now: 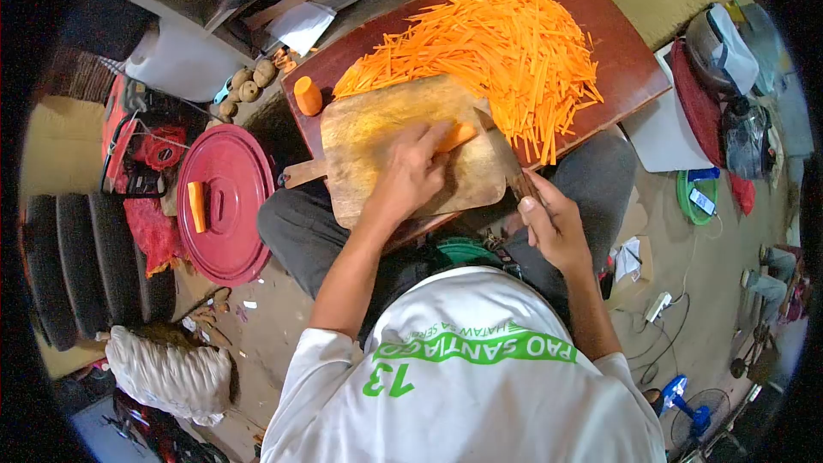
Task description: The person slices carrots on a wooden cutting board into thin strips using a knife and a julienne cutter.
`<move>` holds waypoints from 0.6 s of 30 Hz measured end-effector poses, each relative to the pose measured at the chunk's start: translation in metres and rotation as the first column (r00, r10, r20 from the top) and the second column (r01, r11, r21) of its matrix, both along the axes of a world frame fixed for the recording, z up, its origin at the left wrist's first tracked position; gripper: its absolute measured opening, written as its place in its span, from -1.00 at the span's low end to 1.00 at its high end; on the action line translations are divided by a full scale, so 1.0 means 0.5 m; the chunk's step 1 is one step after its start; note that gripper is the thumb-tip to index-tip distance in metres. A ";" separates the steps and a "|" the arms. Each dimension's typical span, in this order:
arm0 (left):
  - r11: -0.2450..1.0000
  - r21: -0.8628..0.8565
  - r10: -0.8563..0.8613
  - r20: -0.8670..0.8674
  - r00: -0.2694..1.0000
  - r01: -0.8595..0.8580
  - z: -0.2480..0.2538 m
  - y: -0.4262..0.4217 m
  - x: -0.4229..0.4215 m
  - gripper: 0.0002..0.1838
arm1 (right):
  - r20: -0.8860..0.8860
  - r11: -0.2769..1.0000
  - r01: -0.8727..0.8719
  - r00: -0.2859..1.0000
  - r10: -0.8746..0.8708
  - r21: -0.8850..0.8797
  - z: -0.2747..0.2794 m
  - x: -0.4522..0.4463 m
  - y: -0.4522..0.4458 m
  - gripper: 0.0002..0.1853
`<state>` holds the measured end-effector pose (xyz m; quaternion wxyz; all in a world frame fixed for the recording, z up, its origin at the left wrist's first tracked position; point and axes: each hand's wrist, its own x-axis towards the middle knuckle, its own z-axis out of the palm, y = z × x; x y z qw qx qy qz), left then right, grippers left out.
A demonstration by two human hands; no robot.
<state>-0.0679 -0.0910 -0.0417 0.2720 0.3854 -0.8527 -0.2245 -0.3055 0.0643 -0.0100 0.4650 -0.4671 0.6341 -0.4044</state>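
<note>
My left hand [413, 167] presses a piece of carrot [457, 135] down on a worn wooden cutting board [471, 184]. The carrot's cut end points right, past my fingertips. In my right hand [553, 221] is the wooden handle of a knife [504, 150]; its blade reaches up over the board's right side, just right of the carrot. A large heap of carrot strips [514, 51] lies behind the board on a red-brown table [613, 51]. One thick carrot chunk [307, 96] stands at the board's upper left.
A red round lid [244, 231] at the left holds a carrot piece [197, 207]. Brown round roots [247, 86] lie above it. A white sack [171, 375] is at lower left, a blue fan [690, 407] at lower right, and a green basin [693, 197] at right.
</note>
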 end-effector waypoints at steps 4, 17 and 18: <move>1.000 -0.025 -0.005 0.101 0.995 0.007 0.032 0.037 0.068 -0.46 | 0.109 0.998 0.006 0.994 -0.012 0.059 0.015 -0.007 0.013 -0.46; 0.990 -0.144 0.022 0.161 0.987 0.001 0.001 0.050 0.069 -0.44 | -0.061 0.959 -0.273 0.961 0.269 -0.074 0.021 0.045 -0.010 -0.39; 0.992 -0.123 0.042 0.139 0.989 -0.024 0.005 0.045 0.062 -0.43 | -0.064 0.959 -0.276 0.960 0.273 -0.058 0.024 0.041 -0.013 -0.38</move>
